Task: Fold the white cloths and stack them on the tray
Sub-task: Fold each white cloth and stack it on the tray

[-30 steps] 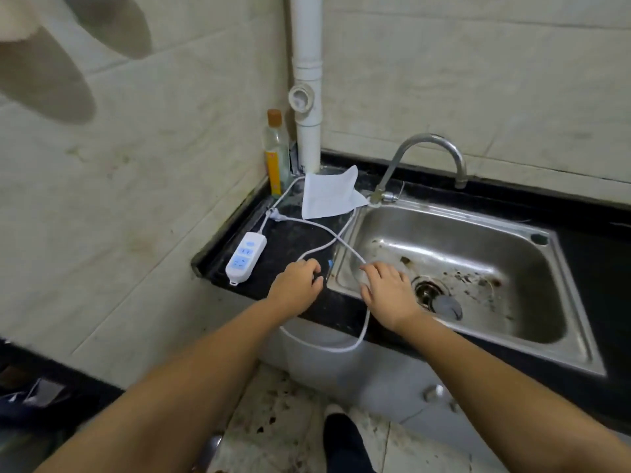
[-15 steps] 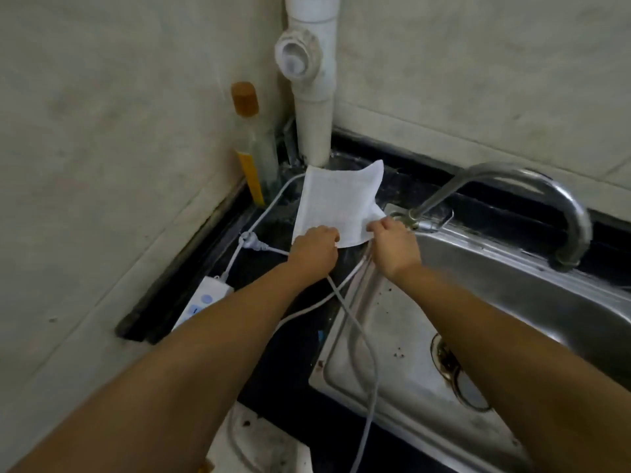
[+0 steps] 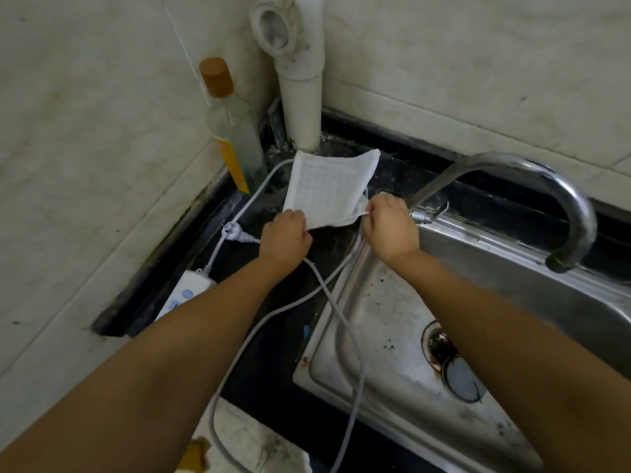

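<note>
A home kitchen corner, well used. A stained steel sink [image 3: 392, 336] with a curved tap [image 3: 546, 186] is set in a black worktop [image 3: 191, 268] against pale tiled walls [image 3: 85, 131]. A glass bottle [image 3: 235, 131] and a white drainpipe [image 3: 300, 90] stand in the corner.

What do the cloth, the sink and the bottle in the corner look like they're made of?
Cloth: thin woven fabric, matte white; a fine grid shows and it bends limply where pinched. Sink: probably stainless steel, brushed grey with dull reflections and stains. Bottle: clear glass or plastic, hard to tell which, with a brownish cap.
</note>
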A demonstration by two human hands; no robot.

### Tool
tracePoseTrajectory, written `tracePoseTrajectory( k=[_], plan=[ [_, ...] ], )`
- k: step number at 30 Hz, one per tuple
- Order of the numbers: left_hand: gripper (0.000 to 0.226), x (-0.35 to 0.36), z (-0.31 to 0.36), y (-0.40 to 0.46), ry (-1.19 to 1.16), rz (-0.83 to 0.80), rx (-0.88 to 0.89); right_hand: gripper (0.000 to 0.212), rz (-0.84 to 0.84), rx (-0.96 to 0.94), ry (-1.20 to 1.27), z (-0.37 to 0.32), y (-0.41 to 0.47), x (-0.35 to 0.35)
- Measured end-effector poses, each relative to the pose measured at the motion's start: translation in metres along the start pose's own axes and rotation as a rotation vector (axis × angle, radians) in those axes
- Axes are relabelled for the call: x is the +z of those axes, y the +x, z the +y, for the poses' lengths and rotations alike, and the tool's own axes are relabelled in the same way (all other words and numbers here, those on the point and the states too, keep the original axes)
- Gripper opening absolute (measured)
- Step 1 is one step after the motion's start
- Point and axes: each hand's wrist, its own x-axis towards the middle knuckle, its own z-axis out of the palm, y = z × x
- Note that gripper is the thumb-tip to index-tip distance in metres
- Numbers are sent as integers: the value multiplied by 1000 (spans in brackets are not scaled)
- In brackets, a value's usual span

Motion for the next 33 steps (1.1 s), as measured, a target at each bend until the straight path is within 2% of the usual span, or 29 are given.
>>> tracePoseTrajectory(
  k=[3, 6, 11, 15, 19, 23, 29, 33],
  plan=[
    [10, -23, 1, -24, -323, 158, -34, 13, 112, 59, 199, -8, -24, -18],
    [2, -46, 12, -59, -507, 254, -25, 13, 166, 120, 315, -14, -60, -33],
    [11, -63, 37, -123, -635, 299, -15, 15, 261, 210, 412, -7, -141, -75],
    [9, -53, 75, -180, -772, 245, 41, 10, 307, 231, 442, 18, -230, -110],
    [8, -34, 128, -230, -827, 104, 168, 9, 377, 365, 445, 58, -313, -145],
    [9, -18, 190, -260, -673, -217, 336, 17, 428, 491, 380, 110, -388, -190],
    [8, 18, 309, -300, -500, -553, 529, 12, 481, 631, 313, 197, -502, -245],
    [10, 60, 395, -323, -571, -817, 563, 15, 471, 668, 396, 267, -573, -287]
  ],
)
